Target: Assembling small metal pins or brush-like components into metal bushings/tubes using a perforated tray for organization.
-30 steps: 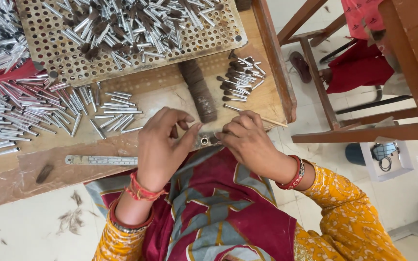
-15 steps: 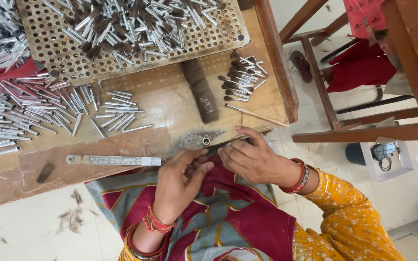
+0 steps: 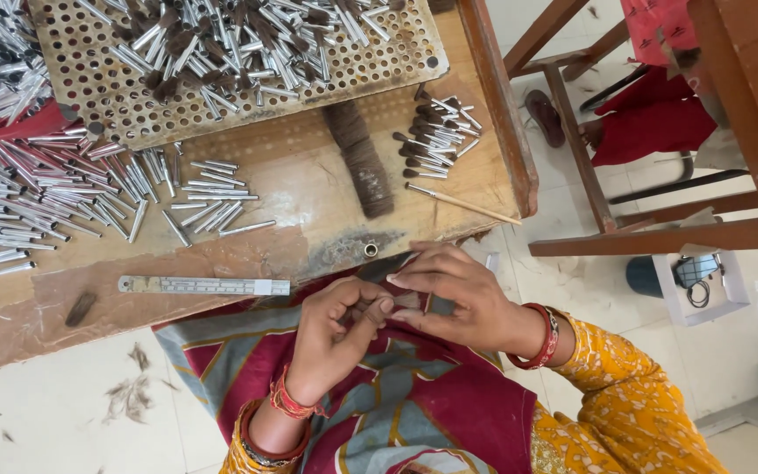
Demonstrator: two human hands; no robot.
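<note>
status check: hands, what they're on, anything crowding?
Left hand and right hand meet over the lap, pinching a small tuft of bristles. Steel ruler at table edge, loose metal tubes beyond. Nothing between the hands.

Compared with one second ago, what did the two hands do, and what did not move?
The left hand drew back from the wooden table edge toward the lap; the right hand followed slightly. Both now pinch a small tuft of bristles between them. The metal ruler, loose metal tubes and perforated tray stayed put.
</note>
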